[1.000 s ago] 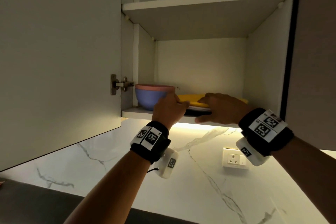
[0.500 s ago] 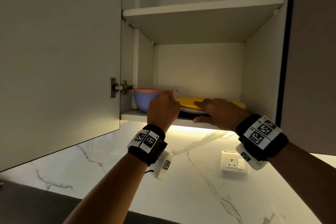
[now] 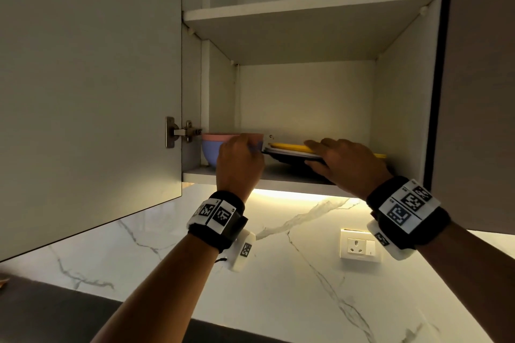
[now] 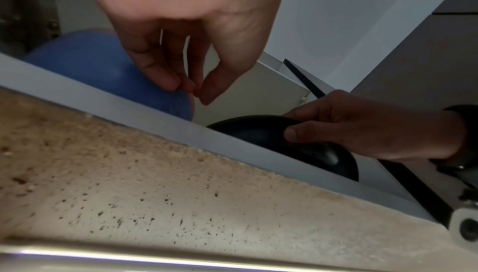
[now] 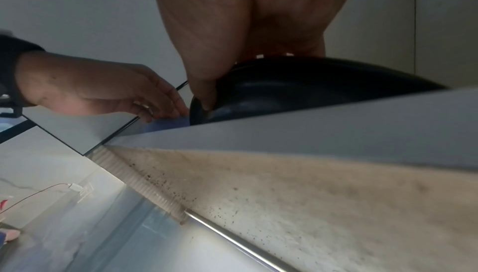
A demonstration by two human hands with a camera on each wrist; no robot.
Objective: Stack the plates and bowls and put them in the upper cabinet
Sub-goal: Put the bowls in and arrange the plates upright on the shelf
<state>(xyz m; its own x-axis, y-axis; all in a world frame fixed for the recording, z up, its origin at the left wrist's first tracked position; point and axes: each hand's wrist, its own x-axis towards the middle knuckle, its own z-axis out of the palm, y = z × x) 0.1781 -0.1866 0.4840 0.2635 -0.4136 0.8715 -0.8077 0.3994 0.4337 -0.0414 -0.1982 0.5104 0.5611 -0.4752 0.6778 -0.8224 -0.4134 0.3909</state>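
Note:
On the cabinet's lower shelf [image 3: 199, 174], a pink bowl [image 3: 220, 136] sits nested in a blue bowl [image 3: 211, 153] at the left. Right of them is a plate stack: a yellow plate [image 3: 287, 146] on top, a white one under it, a black plate [image 3: 289, 162] at the bottom. My right hand [image 3: 317, 157] grips the stack's near edge, fingers on top and thumb [image 5: 207, 100] under the black plate [image 5: 310, 84]. My left hand [image 3: 239, 160] hangs in front of the bowls, loosely curled and holding nothing. Its fingertips [image 4: 170, 84] are at the blue bowl's [image 4: 90, 61] side.
The open cabinet door [image 3: 89, 92] stands to the left, its hinge beside the bowls. A bare upper shelf [image 3: 306, 8] is above. Below are a lit marble backsplash with a wall socket [image 3: 359, 245] and a dark countertop [image 3: 55, 312].
My left hand has let go of the plate stack's left edge and now hangs in front of the bowls. My right hand still holds the stack on the shelf.

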